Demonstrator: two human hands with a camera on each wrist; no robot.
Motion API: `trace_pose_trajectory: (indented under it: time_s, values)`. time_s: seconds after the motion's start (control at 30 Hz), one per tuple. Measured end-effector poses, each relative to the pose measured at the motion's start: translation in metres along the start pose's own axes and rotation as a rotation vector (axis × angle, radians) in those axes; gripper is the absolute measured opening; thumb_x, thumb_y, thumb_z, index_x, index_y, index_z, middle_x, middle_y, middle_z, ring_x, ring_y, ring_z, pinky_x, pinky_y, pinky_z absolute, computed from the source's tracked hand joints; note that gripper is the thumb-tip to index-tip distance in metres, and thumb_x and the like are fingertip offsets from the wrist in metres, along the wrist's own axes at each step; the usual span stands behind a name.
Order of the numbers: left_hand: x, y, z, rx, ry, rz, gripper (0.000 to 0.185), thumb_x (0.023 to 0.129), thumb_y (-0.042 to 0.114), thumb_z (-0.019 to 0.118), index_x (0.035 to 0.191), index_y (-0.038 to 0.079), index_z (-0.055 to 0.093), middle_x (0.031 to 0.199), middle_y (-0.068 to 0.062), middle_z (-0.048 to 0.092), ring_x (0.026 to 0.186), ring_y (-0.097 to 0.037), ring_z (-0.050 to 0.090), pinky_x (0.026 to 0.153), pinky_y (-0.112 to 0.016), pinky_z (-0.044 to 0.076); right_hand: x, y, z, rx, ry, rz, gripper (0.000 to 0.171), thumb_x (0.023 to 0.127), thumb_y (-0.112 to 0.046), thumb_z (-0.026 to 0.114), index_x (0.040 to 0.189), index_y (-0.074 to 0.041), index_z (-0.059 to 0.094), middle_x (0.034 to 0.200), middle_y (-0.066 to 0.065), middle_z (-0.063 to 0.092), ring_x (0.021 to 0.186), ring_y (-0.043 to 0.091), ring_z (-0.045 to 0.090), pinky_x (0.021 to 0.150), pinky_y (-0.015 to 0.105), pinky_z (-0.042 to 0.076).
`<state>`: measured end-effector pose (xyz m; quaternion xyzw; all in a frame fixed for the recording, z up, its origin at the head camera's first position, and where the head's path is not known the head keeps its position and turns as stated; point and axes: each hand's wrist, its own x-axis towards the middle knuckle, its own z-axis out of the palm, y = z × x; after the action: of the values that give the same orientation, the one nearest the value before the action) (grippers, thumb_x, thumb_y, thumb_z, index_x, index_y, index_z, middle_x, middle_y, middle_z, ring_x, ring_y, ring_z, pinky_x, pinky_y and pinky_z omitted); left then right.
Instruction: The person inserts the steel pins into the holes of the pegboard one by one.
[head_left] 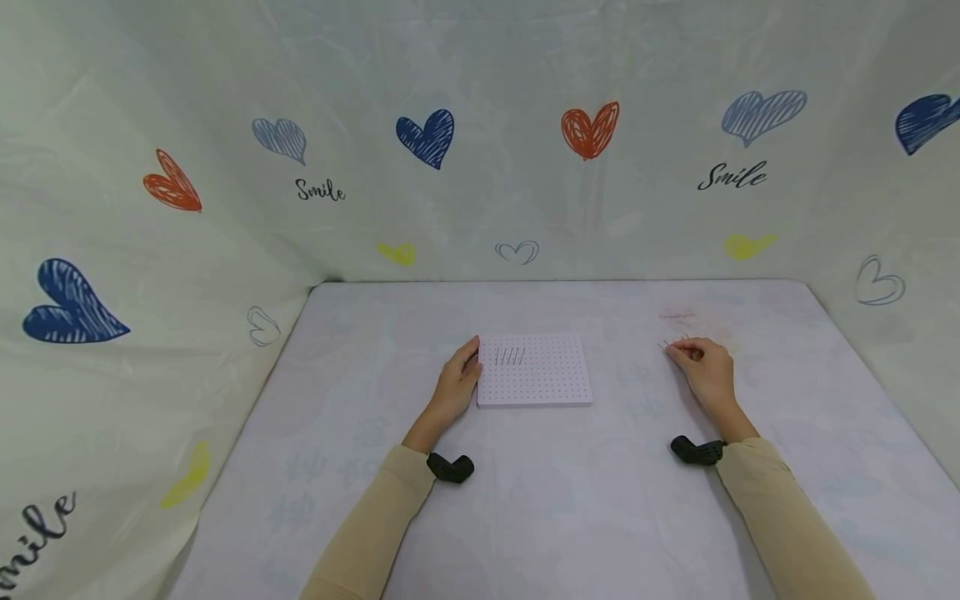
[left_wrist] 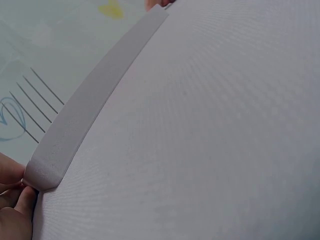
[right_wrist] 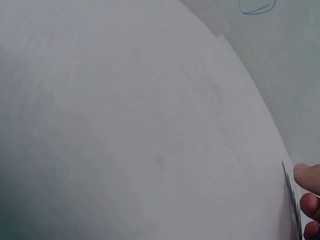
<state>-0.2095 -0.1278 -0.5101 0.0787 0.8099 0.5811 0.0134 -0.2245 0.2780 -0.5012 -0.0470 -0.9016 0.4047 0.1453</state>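
Left hand grips the board by its near side, between both hands; upright pins stand in it. Right hand has loose pins at its fingertips, pinched or not I cannot tell; best taken singly, board steady. Pale table beneath both hands, heart-printed curtain beyond

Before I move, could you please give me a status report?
Left hand touching left edge of white board. Right hand pinching thin pins, apart from board. Five standing pins in board. No obstruction seen between.
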Motion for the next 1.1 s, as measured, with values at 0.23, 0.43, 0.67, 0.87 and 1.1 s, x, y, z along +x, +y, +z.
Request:
trace_pose_trajectory:
  time_s: [0.23,0.43,0.67,0.87,1.1]
  values:
    - [-0.0006,-0.0010,-0.0003,-0.021,0.009,0.028,0.051,0.105,0.002,0.044,0.153,-0.004,0.030,0.158,-0.020,0.030,0.144,-0.032,0.032,0.118,-0.042,0.030,0.0014,0.0028,0.0021,-0.038,-0.009,-0.004,0.024,0.096,-0.015,0.069,0.102,0.008,0.072,0.082,0.014,0.060,0.071,0.019,0.046,0.056,0.022,0.035]
    - [-0.0011,0.0009,-0.0006,-0.013,0.002,0.016,0.051,0.105,0.001,0.043,0.154,-0.004,0.029,0.159,-0.019,0.029,0.145,-0.030,0.032,0.118,-0.038,0.030,0.0025,0.0045,0.0042,-0.059,-0.011,-0.014,0.022,0.095,-0.013,0.069,0.098,0.009,0.072,0.081,0.014,0.061,0.071,0.021,0.047,0.056,0.024,0.034]
    - [0.0001,0.0013,-0.0012,0.010,-0.010,0.004,0.051,0.106,0.002,0.042,0.155,-0.003,0.027,0.160,-0.017,0.027,0.145,-0.028,0.031,0.118,-0.035,0.030,0.0029,0.0048,0.0052,-0.066,-0.006,-0.032,0.017,0.094,-0.008,0.070,0.095,0.010,0.071,0.080,0.015,0.062,0.070,0.021,0.049,0.054,0.022,0.035]
    - [0.0006,0.0007,-0.0011,0.012,-0.010,0.003,0.051,0.106,0.003,0.041,0.155,-0.003,0.027,0.161,-0.017,0.027,0.146,-0.027,0.030,0.118,-0.035,0.029,0.0036,0.0058,0.0067,-0.071,-0.024,-0.059,0.017,0.095,-0.006,0.067,0.095,0.011,0.069,0.082,0.017,0.060,0.073,0.023,0.050,0.057,0.022,0.037]
    - [-0.0009,0.0011,-0.0003,0.014,-0.003,0.002,0.051,0.106,0.002,0.042,0.154,-0.003,0.028,0.160,-0.018,0.028,0.145,-0.029,0.032,0.117,-0.036,0.030,0.0023,0.0048,0.0077,-0.081,-0.034,-0.112,0.015,0.095,-0.002,0.065,0.093,0.014,0.067,0.083,0.021,0.058,0.078,0.029,0.051,0.062,0.027,0.039]
